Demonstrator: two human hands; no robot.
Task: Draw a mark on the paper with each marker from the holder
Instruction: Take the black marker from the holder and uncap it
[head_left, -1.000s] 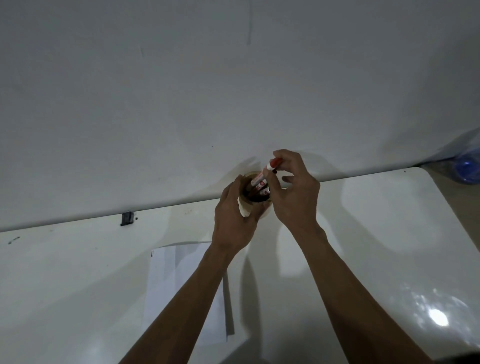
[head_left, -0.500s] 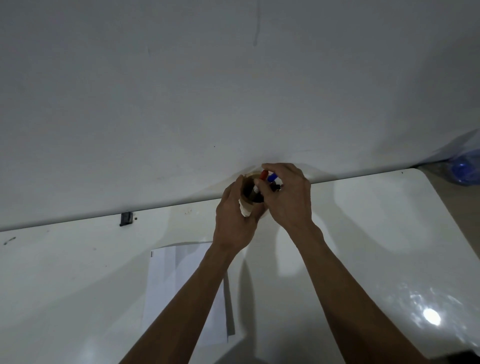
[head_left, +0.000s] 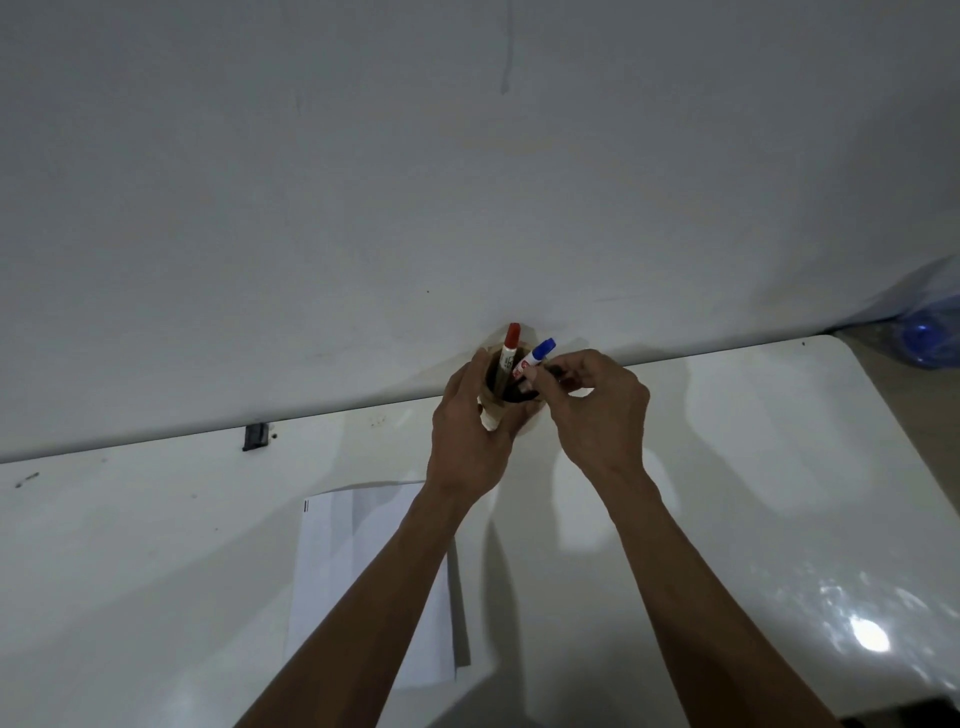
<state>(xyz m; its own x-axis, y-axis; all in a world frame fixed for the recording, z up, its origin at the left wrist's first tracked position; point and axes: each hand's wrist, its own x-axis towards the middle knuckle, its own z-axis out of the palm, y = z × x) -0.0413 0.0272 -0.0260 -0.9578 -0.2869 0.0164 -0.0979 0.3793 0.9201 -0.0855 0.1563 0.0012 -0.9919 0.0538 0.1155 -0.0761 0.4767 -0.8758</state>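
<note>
A tan cup-shaped holder (head_left: 491, 415) stands at the far edge of the white table (head_left: 753, 467), against the wall. My left hand (head_left: 467, 436) is wrapped around its left side. A red-capped marker (head_left: 509, 351) stands upright in the holder, with no hand on it. A blue-capped marker (head_left: 535, 357) leans to the right out of the holder, and the fingertips of my right hand (head_left: 597, 405) pinch its white body. Something small and dark shows between those fingers; I cannot tell what it is. A white sheet of paper (head_left: 358, 571) lies nearer to me, partly under my left forearm.
A small black clip (head_left: 254, 436) sits at the table's far edge on the left. A blue plastic bottle (head_left: 924, 338) lies beyond the table's right corner. The grey wall rises directly behind the holder.
My right hand lowered the red marker into the holder and let go of it. It now pinches the blue marker, which sticks up beside the red one. My left hand stayed on the holder.
</note>
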